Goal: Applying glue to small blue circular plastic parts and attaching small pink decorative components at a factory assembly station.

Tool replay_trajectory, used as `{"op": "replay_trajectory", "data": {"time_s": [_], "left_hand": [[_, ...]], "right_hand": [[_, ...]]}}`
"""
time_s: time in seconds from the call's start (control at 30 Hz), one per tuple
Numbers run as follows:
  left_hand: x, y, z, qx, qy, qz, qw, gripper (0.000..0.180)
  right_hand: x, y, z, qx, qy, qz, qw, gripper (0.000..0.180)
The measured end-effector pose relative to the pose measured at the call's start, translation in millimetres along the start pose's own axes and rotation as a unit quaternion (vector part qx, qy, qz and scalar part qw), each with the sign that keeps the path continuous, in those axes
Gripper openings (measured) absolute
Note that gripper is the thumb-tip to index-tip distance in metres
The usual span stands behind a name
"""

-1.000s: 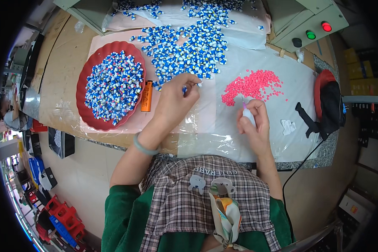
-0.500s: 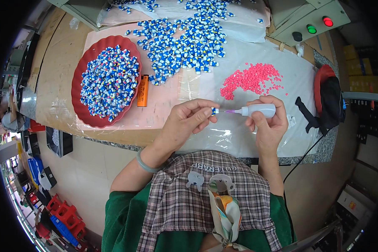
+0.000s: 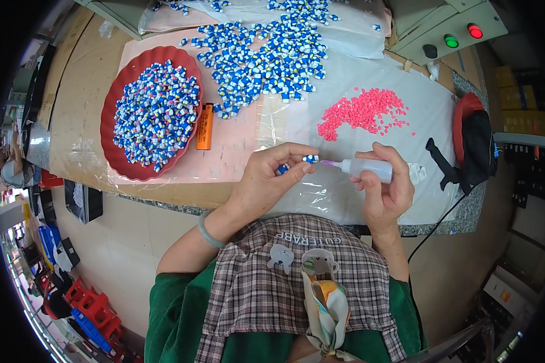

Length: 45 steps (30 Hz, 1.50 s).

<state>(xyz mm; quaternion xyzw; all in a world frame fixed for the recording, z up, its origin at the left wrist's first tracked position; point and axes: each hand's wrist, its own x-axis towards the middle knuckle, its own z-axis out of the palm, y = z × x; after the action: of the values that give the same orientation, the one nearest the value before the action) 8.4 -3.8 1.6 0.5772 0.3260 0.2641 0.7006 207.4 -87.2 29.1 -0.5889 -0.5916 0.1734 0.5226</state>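
Between thumb and forefinger, my left hand pinches a small blue-and-white piece. A second such piece shows among its curled fingers. My right hand is closed round a small translucent squeeze bottle, which lies nearly level. Its narrow pinkish nozzle points left, its tip close beside the pinched piece; whether they touch I cannot tell. Beyond my right hand a patch of tiny pink pieces is spread on the white sheet. A big heap of blue-and-white pieces lies farther back.
At the left stands a red scalloped tray full of blue-and-white pieces, with an orange stick-like object beside it. A grey-green control box with buttons is at the back right. A black cloth item lies at the right edge.
The nozzle tip has drawn slightly back from the pinched piece, and the bottle is tilted a little more. My left fingers have shifted, and a second piece now shows among them.
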Motion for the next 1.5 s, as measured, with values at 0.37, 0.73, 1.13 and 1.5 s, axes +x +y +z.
{"op": "replay_trajectory", "data": {"time_s": [0.37, 0.73, 1.13, 1.5], "left_hand": [[-0.1, -0.7, -0.7, 0.026, 0.002, -0.002, 1.000, 0.025], [1.4, -9.0, -5.2, -0.008, 0.008, -0.008, 1.000, 0.025], [-5.7, -10.2, -13.9, -0.009, 0.027, -0.034, 0.999, 0.024], [-7.5, -8.9, -14.0, -0.014, 0.031, -0.032, 0.999, 0.024]], "right_hand": [[1.5, -4.9, 2.3, -0.039, -0.014, -0.024, 0.999, 0.036], [4.8, 7.4, -2.9, 0.194, 0.064, 0.153, 0.967, 0.028], [14.2, 41.3, 11.1, 0.122, -0.007, 0.262, 0.957, 0.026], [23.0, 38.5, 27.7, -0.206, -0.072, 0.065, 0.974, 0.014]]}}
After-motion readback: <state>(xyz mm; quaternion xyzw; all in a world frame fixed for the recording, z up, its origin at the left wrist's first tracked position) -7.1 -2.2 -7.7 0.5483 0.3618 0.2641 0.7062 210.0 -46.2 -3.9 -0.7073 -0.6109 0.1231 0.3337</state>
